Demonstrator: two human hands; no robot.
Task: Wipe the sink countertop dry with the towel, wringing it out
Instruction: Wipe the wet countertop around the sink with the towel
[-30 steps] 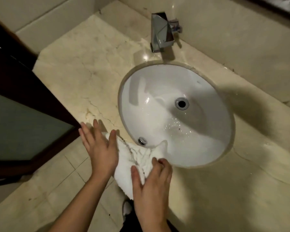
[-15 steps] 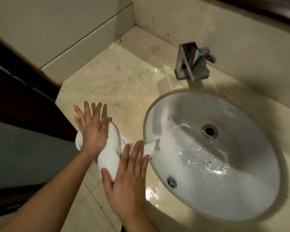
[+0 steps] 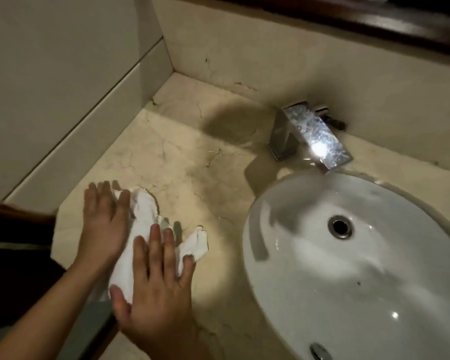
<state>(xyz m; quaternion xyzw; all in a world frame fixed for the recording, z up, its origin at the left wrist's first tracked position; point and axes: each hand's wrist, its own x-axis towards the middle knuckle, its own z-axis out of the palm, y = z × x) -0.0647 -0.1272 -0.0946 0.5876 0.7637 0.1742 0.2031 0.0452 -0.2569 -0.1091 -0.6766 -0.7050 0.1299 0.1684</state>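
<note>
A crumpled white towel (image 3: 143, 224) lies on the beige marble countertop (image 3: 192, 157) left of the sink. My left hand (image 3: 103, 222) presses flat on the towel's left side, fingers spread. My right hand (image 3: 156, 284) lies flat on the towel's near part, fingers extended. One corner of the towel (image 3: 196, 242) sticks out to the right of my right hand. Both palms push down on the cloth rather than grasp it.
A white oval sink basin (image 3: 361, 268) with a metal drain (image 3: 339, 226) fills the right side. A chrome square faucet (image 3: 307, 136) stands behind it. Walls close the counter at left and back. The counter's front-left edge drops to a dark cabinet and floor.
Both hands have slid the towel away from the sink's front rim, leftward and farther onto the counter. The view has shifted, so the sink now sits at the right.
</note>
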